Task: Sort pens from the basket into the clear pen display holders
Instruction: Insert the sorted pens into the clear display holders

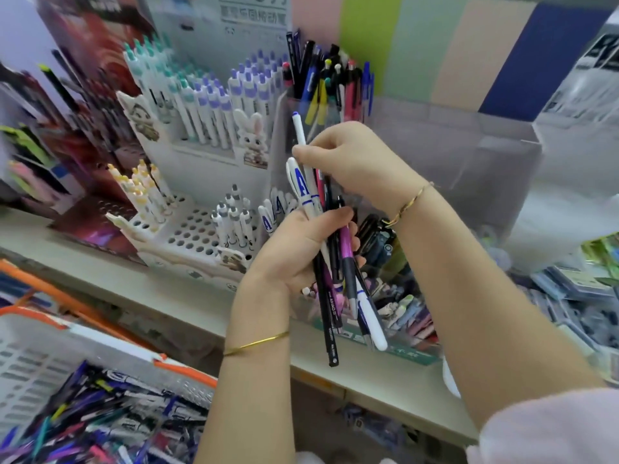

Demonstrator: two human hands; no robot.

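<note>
Gripping a mixed bundle of pens (326, 309), the left hand (294, 252) hovers over the counter (167, 296) front edge; the right hand (348, 159) pinches a white pen (299, 128) standing up out of it.

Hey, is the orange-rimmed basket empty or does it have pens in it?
Not empty: the basket holds a heap of loose pens covering its bottom.

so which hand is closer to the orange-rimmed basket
Left. The left hand, gripping a bundle of pens, is above and right of the basket; the right hand is higher and farther away, pinching a white pen.
</note>
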